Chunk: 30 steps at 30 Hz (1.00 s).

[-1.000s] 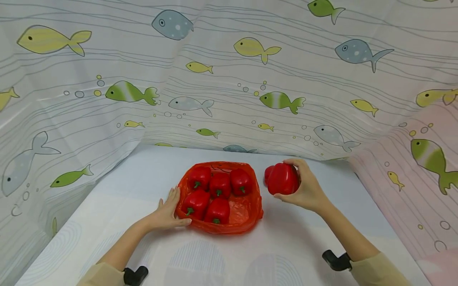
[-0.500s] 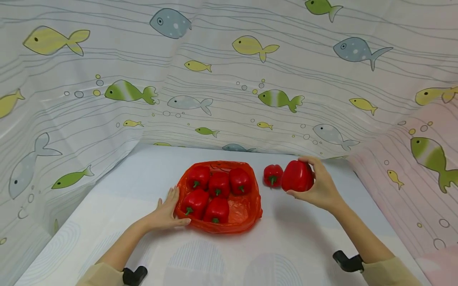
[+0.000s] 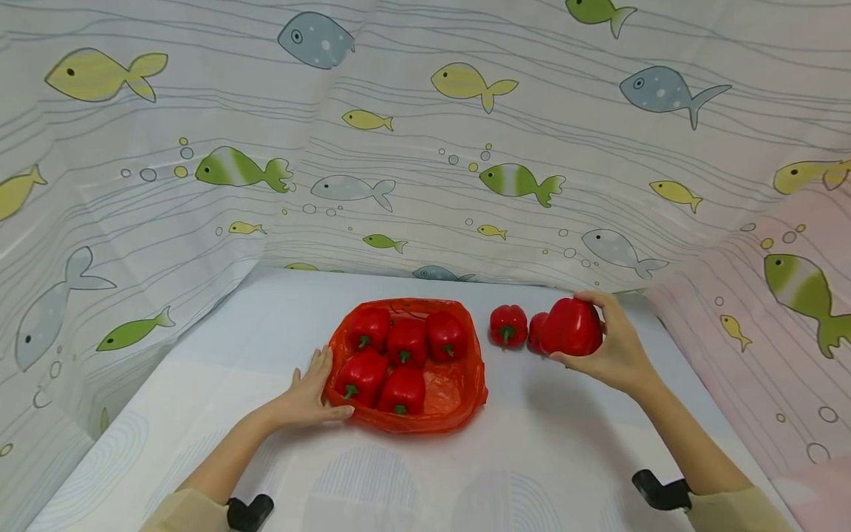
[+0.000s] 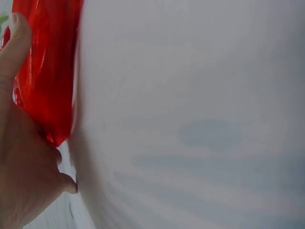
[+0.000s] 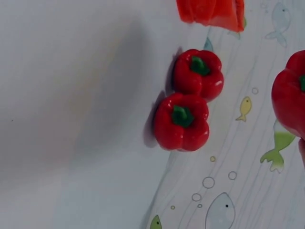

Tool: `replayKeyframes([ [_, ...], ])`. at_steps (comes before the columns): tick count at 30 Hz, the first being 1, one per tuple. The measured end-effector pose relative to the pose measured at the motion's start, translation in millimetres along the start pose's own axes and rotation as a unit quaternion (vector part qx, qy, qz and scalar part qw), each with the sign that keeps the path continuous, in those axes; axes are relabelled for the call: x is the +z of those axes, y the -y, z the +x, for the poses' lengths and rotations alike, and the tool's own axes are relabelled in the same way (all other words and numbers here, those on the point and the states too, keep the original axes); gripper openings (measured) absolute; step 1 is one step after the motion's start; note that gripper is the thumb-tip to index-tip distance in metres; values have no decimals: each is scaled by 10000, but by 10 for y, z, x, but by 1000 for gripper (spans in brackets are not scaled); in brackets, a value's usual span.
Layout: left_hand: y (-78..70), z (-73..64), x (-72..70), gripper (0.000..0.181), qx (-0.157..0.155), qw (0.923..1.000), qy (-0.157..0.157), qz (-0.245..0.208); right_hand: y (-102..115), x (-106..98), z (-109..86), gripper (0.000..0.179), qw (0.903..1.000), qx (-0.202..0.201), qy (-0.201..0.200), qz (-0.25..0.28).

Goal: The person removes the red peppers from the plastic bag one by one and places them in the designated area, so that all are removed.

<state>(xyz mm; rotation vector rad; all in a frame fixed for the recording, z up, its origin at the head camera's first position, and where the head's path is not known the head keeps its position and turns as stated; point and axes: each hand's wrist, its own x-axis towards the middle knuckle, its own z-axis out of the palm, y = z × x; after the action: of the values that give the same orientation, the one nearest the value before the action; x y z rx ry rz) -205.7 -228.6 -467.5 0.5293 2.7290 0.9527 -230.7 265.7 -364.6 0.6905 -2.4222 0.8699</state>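
My right hand [image 3: 614, 347] grips a red bell pepper [image 3: 572, 326] above the table's right side; its green stem shows at the edge of the right wrist view. Two more red bell peppers stand side by side beneath and left of it, one [image 3: 508, 325] in full sight, the other [image 3: 537, 331] partly covered by the held one in the head view. An orange-red plastic bag [image 3: 442, 391], rolled open like a bowl, holds several red bell peppers [image 3: 407, 343]. With fingers extended, my left hand [image 3: 309, 395] rests against the bag's left side, thumb along its front rim.
The white table [image 3: 266, 480] carries faint printed shapes. A fish-patterned sheet [image 3: 412, 148] rises behind and at both sides. Inside the bag, the right front part shows bare plastic [image 3: 444, 388]. A black strap mount [image 3: 661, 491] sits at the right wrist.
My right hand has carried the held pepper to the right, away from the bag. The two peppers on the table have come into sight behind it. My left hand stays at the bag.
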Motion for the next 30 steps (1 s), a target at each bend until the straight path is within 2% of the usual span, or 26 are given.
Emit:
replayKeyframes([
  [13, 18, -14, -21, 119, 10, 10000, -34, -24, -102, -89, -50, 99, 9998, 6, -38, -206],
  [30, -18, -7, -20, 119, 76, 9999, 46, -91, -372, -221, -180, 100, 9983, 452, -27, -366],
])
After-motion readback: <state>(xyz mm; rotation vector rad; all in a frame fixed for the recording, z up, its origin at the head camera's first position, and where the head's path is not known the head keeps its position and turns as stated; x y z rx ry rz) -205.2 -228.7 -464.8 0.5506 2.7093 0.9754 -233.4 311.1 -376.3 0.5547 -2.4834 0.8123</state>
